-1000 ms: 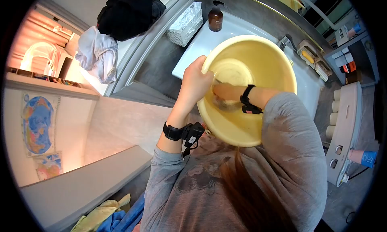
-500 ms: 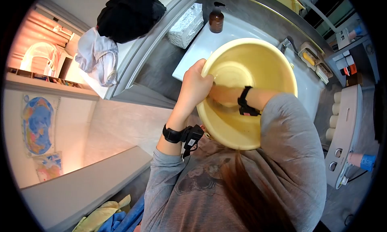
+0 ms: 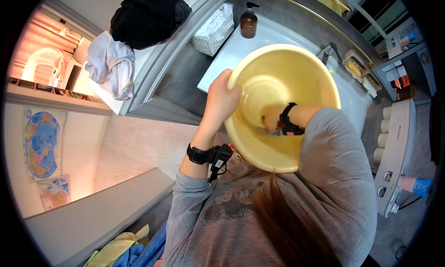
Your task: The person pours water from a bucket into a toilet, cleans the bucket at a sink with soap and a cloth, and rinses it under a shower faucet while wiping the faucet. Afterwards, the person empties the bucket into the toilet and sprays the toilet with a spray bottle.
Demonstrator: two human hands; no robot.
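Well left of the yellow basin (image 3: 306,77), on a white ledge (image 3: 147,58): pale cloth (image 3: 111,65), dark cloth bundle (image 3: 148,19) next to it, both outside the basin. Nearer, beyond the basin's upper left: white woven basket (image 3: 214,32).

Left hand (image 3: 221,97) at the basin's left rim, thumb and fingers clamped on it; likely a bracing grip, keeping the wall from swinging while the other arm works inside. Pump bottle (image 3: 249,25) stands upright behind the basin, apart from it, probably kept within reach but out of the elbow's way.

Basin itself over the white sink (image 3: 354,97), before the person's grey shirt (image 3: 259,211). Reads as placed so drips would fall in the sink.

Right hand (image 3: 274,117) down inside the basin, toward its lower middle. Blurred; cannot tell whether fingers are together or apart, or if they hold anything.

Right of the basin: tap (image 3: 327,56), then soap holder (image 3: 358,68).
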